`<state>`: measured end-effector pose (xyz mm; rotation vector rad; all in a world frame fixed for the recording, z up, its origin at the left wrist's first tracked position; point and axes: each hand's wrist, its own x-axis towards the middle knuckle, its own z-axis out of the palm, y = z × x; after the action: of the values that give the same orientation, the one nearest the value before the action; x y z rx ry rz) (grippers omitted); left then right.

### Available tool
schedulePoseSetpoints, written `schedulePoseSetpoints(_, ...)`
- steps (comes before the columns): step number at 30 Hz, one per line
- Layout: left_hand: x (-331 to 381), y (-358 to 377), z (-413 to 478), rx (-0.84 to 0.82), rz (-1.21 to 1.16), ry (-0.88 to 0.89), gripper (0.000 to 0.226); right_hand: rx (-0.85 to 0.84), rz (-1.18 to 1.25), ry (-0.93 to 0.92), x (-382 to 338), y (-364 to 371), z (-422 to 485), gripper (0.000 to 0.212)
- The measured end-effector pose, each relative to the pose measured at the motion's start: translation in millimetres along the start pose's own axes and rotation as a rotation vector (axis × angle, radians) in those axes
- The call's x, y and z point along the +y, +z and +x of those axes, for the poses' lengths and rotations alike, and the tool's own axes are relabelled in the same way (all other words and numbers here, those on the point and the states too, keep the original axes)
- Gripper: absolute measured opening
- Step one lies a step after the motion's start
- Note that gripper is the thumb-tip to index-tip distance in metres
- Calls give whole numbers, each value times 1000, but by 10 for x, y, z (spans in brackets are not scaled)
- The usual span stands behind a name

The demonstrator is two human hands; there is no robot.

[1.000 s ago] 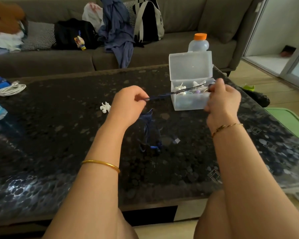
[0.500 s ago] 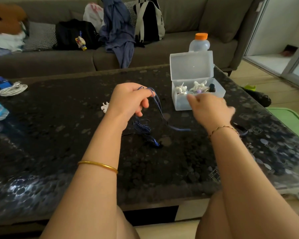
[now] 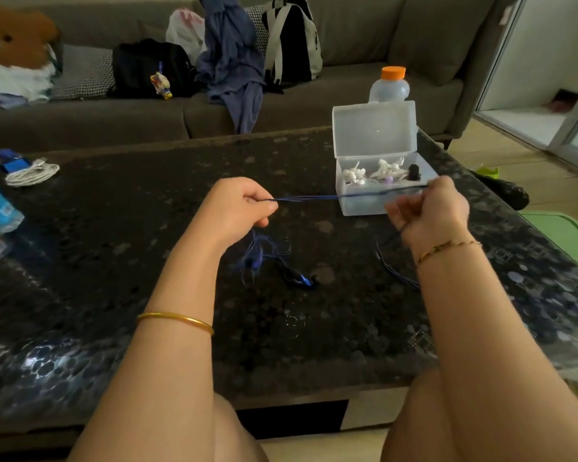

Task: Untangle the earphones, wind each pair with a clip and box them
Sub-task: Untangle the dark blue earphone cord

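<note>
Your left hand [image 3: 237, 208] pinches the blue earphones [image 3: 314, 197] left of the box [image 3: 364, 205]. Your right hand [image 3: 431, 211], fingers curled, grips their cord in front of the box, and it runs straight between both hands. The tangled rest lies on the table [image 3: 114, 228], left of the box. The box stands open, lid [image 3: 374, 131] upright, holding white pieces [image 3: 354, 173] and a black one [image 3: 413, 171].

We held both bare forearms stretched forward, wrists level with each other. Our left hand [image 3: 237, 208] was curled into a loose fist, with thumb and forefinger pinching a thin blue earphone cord [image 3: 314, 197]. Our right hand [image 3: 431, 211], well apart to the right, pinched the same cord at its upper fingertips. Its lower fingers were curled inward and blurred. The cord ran taut between the two hands.
</note>
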<state>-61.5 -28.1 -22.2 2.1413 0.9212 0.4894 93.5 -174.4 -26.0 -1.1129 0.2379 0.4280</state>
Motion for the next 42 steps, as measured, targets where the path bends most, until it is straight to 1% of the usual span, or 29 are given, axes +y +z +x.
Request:
schedulePoseSetpoints(1,0,-17,1,-2,-35,-10,7,28,-302,-39,12,-54,64,15)
schedulePoseSetpoints(3,38,-19,-26,-92,-147,-43,7,-42,-1149,-245,111,-159,166,28)
schedulePoseSetpoints(4,64,-5,-38,-154,-169,-48,7,-70,-1449,-351,160,-161,190,37)
schedulePoseSetpoints(5,82,20,-48,-204,-153,-43,8,-80,-1579,-429,181,-128,172,45)
schedulePoseSetpoints(6,99,49,-47,-232,-127,-31,8,-107,-1556,-520,174,-75,131,50)
schedulePoseSetpoints(7,120,79,-48,-240,-114,-14,8,-200,-1467,-612,162,-24,94,49)
schedulePoseSetpoints(8,139,99,-46,-234,-117,1,8,-343,-1310,-644,165,31,21,42)
schedulePoseSetpoints(9,158,113,-45,-219,-128,15,8,-526,-1141,-551,166,75,-79,35)
schedulePoseSetpoints(10,169,121,-39,-198,-136,28,9,-683,-1055,-414,181,110,-189,35)
schedulePoseSetpoints(11,174,125,-36,-172,-137,38,10,-805,-1062,-326,206,126,-282,39)
schedulePoseSetpoints(12,169,127,-33,-146,-132,43,9,-871,-1103,-306,243,126,-327,40)
schedulePoseSetpoints(13,152,125,-27,-121,-122,44,9,-874,-1093,-322,266,129,-319,38)
schedulePoseSetpoints(14,128,113,-22,-105,-102,40,8,-825,-992,-329,263,147,-286,37)
schedulePoseSetpoints(15,101,97,-22,-103,-69,31,6,-739,-801,-290,244,171,-241,35)
schedulePoseSetpoints(18,26,31,-37,-152,15,-3,6,-358,-165,-150,99,176,-130,28)
schedulePoseSetpoints(20,-4,6,-44,-185,20,-28,7,-159,84,-102,64,114,-26,20)
schedulePoseSetpoints(21,-13,2,-47,-195,12,-36,8,-117,78,-94,64,78,-6,17)
schedulePoseSetpoints(22,-21,2,-48,-202,7,-37,10,-104,-67,-109,71,50,32,15)
schedulePoseSetpoints(24,-15,8,-55,-220,16,-21,12,-132,-750,-186,126,8,85,19)
schedulePoseSetpoints(25,-5,12,-61,-233,12,-9,12,-162,-1112,-207,169,-4,95,29)
schedulePoseSetpoints(26,10,13,-68,-244,0,0,12,-176,-1397,-240,214,-4,102,37)
schedulePoseSetpoints(27,25,17,-75,-249,-13,5,11,-192,-1554,-303,250,8,93,42)
schedulePoseSetpoints(28,36,20,-80,-246,-22,7,11,-214,-1580,-402,275,26,75,42)
schedulePoseSetpoints(30,54,30,-82,-234,-45,8,11,-358,-1381,-564,276,77,1,38)
schedulePoseSetpoints(31,62,35,-83,-231,-63,8,11,-465,-1216,-542,269,100,-51,38)
schedulePoseSetpoints(33,79,44,-87,-224,-100,7,11,-705,-968,-339,258,154,-175,41)
schedulePoseSetpoints(35,92,56,-89,-205,-127,3,12,-860,-999,-243,299,166,-237,37)
schedulePoseSetpoints(38,103,52,-86,-210,-178,-13,13,-903,-977,-258,359,167,-210,11)
schedulePoseSetpoints(42,93,45,-85,-218,-303,-79,9,-866,-850,-200,354,163,-204,15)
